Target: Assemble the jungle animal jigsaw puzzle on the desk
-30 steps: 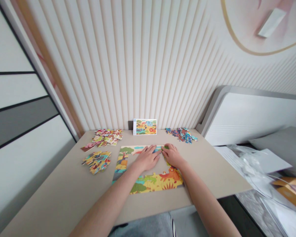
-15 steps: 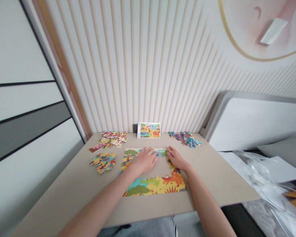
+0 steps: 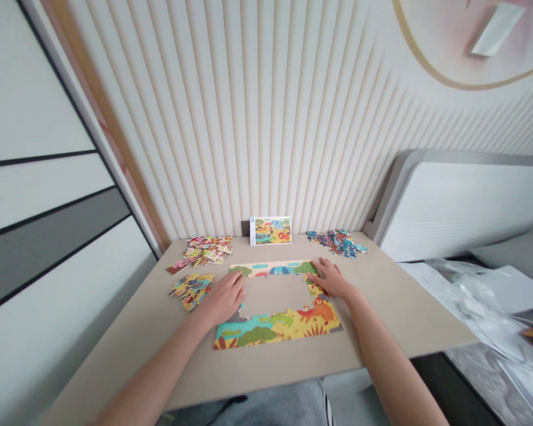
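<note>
A jigsaw puzzle frame (image 3: 270, 334) with jungle animals lies flat on the table, its border joined around a bare middle. My left hand (image 3: 225, 297) rests over the frame's left side, fingers lightly bent and palm down, hiding part of that edge. On the upper right corner lies my right hand (image 3: 331, 278), its fingers apart and touching the border pieces. Neither hand visibly grips a piece. Just left of my left hand is a pile of yellow and blue puzzle pieces (image 3: 193, 290).
A picture card (image 3: 270, 231) of the animal scene leans against the ribbed wall. Pink and green pieces (image 3: 208, 249) are heaped at the back left, dark blue pieces (image 3: 337, 242) at the back right. Right of the table (image 3: 400, 319) lie papers and clear plastic (image 3: 462, 290).
My left hand has moved from the top border to the left side of the frame, uncovering the top edge. My right hand stays at the upper right corner. The view has shifted slightly.
</note>
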`<state>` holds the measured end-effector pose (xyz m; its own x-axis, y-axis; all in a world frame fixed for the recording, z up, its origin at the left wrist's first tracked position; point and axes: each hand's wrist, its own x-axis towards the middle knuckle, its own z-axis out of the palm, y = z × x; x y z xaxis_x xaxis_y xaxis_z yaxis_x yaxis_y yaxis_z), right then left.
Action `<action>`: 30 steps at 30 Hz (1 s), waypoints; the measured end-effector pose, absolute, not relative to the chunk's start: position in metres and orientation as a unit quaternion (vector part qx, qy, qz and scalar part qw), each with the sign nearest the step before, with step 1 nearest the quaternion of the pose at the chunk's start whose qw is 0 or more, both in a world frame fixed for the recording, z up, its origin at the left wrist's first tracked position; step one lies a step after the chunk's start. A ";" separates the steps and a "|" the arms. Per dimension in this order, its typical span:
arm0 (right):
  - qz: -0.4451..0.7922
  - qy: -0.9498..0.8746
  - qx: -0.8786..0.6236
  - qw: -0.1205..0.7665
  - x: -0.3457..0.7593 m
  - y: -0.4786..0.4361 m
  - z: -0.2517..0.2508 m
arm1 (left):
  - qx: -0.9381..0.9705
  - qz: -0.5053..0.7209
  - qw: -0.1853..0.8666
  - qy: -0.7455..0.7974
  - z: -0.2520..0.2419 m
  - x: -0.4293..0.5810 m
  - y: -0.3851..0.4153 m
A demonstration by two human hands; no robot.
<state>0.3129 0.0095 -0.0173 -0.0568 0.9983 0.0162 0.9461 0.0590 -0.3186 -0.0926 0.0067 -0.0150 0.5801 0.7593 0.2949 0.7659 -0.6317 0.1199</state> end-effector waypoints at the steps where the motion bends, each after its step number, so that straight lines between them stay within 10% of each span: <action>1: 0.106 -0.718 -0.677 0.118 0.312 0.010 -0.019 | -0.888 -0.164 0.013 -0.430 -0.014 -0.091 0.007; 30: 0.062 -0.761 -0.616 0.193 0.269 0.013 -0.026 | -0.891 -0.130 -0.026 -0.435 -0.022 -0.081 -0.008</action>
<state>0.2688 0.0129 -0.0255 -0.1667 0.9615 0.2185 0.9137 0.2339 -0.3322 -0.0807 -0.0078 -0.0218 0.5885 0.7811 0.2088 0.7675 -0.6209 0.1595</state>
